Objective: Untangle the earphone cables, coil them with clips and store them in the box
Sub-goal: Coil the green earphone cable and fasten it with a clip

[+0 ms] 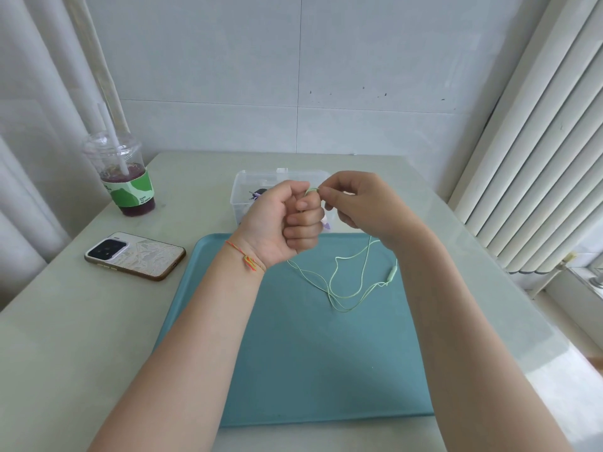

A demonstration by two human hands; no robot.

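Note:
Both my hands are raised above the far edge of the teal tray (293,353). My left hand (280,223) is curled into a fist round one end of the pale green earphone cable (339,282). My right hand (355,203) pinches the same cable at its fingertips, right beside the left thumb. The rest of the cable hangs down in loose loops onto the tray, with its inline remote (391,274) lying to the right. Behind my hands stands the clear plastic box (241,187), open, with a purple item partly showing inside.
A phone (135,256) lies face down on the table left of the tray. A plastic cup with a dark drink and straw (125,177) stands at the back left. Curtains hang on the left, blinds on the right, and a wall closes the far table edge.

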